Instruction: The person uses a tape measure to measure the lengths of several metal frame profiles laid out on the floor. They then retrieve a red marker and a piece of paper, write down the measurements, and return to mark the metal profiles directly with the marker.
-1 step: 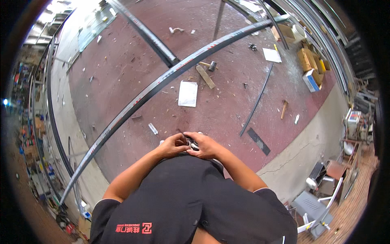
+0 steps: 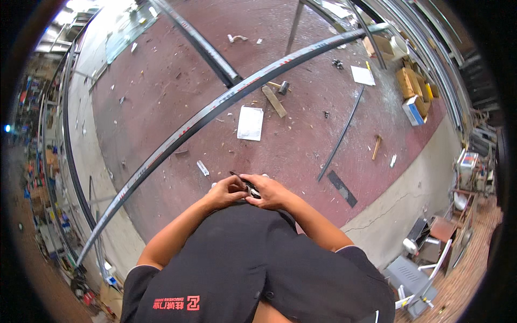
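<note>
Close in front of my waist, my two hands meet around a small dark and silvery metal piece. My left hand has its fingers and thumb pinched at the left side of the piece. On the other side, my right hand curls its fingers and thumb around it. A thin dark tip pokes out beyond the left fingers. Most of the piece is hidden by my fingers, so its exact kind cannot be told.
Beyond my hands, a long metal profile crosses diagonally, meeting a second bar. A paper sheet, wooden block, mallet, hammer, thin rod and dark plate lie around. Cardboard boxes stand at right.
The whole view has shifted slightly. My hands stay together around the small metal piece, and the thin dark tip sits a little further left.
</note>
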`<state>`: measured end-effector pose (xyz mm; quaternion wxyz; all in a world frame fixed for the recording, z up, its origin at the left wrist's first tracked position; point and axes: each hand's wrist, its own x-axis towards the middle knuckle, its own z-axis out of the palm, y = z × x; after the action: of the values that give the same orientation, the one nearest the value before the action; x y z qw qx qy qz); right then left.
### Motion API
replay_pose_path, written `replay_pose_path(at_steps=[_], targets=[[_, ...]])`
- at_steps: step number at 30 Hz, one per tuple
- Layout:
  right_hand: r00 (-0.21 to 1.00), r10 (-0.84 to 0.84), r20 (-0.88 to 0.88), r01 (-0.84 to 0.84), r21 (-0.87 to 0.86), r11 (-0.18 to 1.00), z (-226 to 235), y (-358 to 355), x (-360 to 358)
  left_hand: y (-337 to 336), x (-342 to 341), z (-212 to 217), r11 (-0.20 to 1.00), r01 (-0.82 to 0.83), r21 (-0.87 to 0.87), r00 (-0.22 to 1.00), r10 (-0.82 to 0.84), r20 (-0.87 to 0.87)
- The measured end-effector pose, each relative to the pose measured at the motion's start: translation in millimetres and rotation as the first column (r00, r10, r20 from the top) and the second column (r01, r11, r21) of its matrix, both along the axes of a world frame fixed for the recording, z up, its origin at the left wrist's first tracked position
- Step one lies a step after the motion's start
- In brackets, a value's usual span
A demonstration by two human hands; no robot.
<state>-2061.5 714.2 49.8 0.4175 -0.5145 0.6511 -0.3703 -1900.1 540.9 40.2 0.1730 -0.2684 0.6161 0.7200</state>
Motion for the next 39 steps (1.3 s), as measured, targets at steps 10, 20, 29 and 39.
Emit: replay_pose_path(at_steps=[10,20,29,39], targets=[[0.841,-0.036,-0.540,0.068,0.040,0.997,-61.6,-77.4,-53.1,-116.3,229.2,44.1,0.376,-0.922,0.096,0.348,0.911,-0.220],[0.715,0.034,-0.699,-0.035,0.013,0.999,36.3,-204.5,-186.3,-253.4,458.1,6.1,-0.545,-0.809,0.219,-0.582,0.795,-0.171],[0.683,0.144,-0.716,-0.160,0.046,0.986,-5.6,-313.6,-65.1,-244.1,251.0,-29.9,-0.135,-0.960,0.246,-0.138,0.990,0.009],[0.646,0.212,-0.734,0.013,0.288,0.958,23.2,-314.9,-196.6,-308.6,352.5,-33.5,-0.292,-0.929,-0.226,-0.300,0.954,0.001]])
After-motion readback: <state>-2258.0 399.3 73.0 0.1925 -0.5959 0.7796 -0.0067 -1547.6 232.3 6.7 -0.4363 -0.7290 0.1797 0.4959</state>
